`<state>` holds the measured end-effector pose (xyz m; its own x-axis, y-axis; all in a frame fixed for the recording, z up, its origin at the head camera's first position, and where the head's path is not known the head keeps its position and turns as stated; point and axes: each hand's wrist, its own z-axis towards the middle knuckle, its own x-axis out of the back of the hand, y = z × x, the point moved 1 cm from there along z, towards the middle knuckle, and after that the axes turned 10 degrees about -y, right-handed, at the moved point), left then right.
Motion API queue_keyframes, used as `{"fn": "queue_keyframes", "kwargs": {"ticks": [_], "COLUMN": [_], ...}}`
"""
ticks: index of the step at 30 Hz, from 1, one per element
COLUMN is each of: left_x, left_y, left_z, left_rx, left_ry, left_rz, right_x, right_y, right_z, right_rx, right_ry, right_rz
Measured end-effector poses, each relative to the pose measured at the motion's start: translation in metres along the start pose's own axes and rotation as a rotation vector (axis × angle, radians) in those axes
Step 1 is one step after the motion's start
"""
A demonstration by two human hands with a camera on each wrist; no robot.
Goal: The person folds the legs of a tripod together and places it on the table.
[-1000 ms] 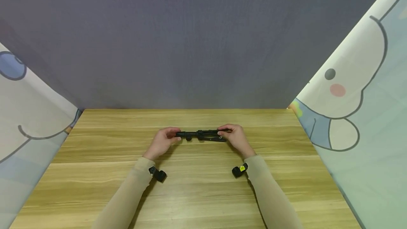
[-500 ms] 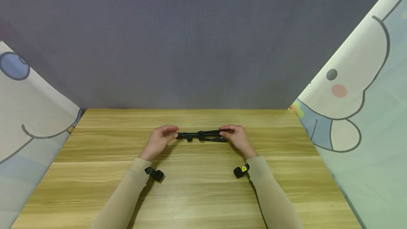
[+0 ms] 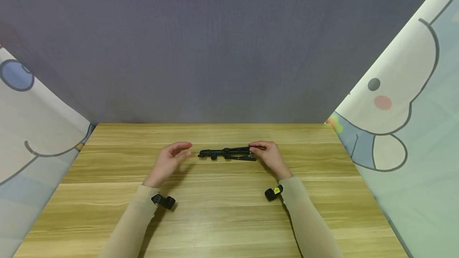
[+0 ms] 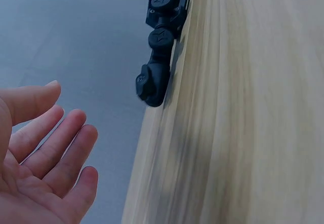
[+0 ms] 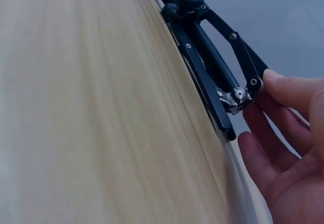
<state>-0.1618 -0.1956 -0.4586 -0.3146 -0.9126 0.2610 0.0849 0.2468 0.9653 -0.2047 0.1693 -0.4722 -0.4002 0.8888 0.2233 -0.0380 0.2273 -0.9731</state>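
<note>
A small black tripod (image 3: 226, 153) lies sideways on the wooden table, its legs pointing right and slightly splayed. At the leg end, my right hand (image 3: 269, 156) pinches one leg; in the right wrist view, the thumb and fingers of that hand (image 5: 293, 153) hold the leg's tip near a shiny metal joint. My left hand (image 3: 166, 163) is to the left of the tripod's head end, apart from it, with fingers spread and loosely bent. In the left wrist view, the palm of that hand (image 4: 40, 178) shows bare, and round knobs sit on the tripod (image 4: 161, 39).
The wooden table (image 3: 222, 218) stretches around both arms. A grey fabric wall (image 3: 215, 51) rises behind its far edge. Cartoon-printed curtains (image 3: 391, 102) flank it on both sides. Each wrist wears a black camera (image 3: 272, 193).
My left hand lets go of the tripod's head end and draws back to the left. My right hand keeps its pinch on the leg, shifting very slightly right.
</note>
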Motion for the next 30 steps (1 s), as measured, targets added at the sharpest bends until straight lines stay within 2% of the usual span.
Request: {"fn": "queue_keyframes", "kwargs": {"ticks": [4, 12, 19, 26, 30], "left_x": [0.005, 0.010, 0.014, 0.026, 0.036], "left_y": [0.001, 0.002, -0.004, -0.006, -0.010], "left_z": [-0.008, -0.021, -0.023, -0.035, -0.046], "left_rx": [0.005, -0.004, -0.006, 0.048, 0.070], "left_ry": [0.018, 0.036, 0.044, 0.027, 0.014], "left_rz": [0.002, 0.020, 0.032, 0.105, 0.193], "right_x": [0.002, 0.003, 0.005, 0.011, 0.023], "right_y": [0.012, 0.017, 0.018, 0.015, 0.013], "right_z": [0.004, 0.005, 0.007, -0.002, -0.013], "right_rx": [0.011, 0.028, 0.023, 0.030, 0.056], "right_ry": [0.031, 0.074, 0.068, 0.064, 0.071], "right_rz": [-0.023, -0.107, -0.085, -0.028, -0.070]}}
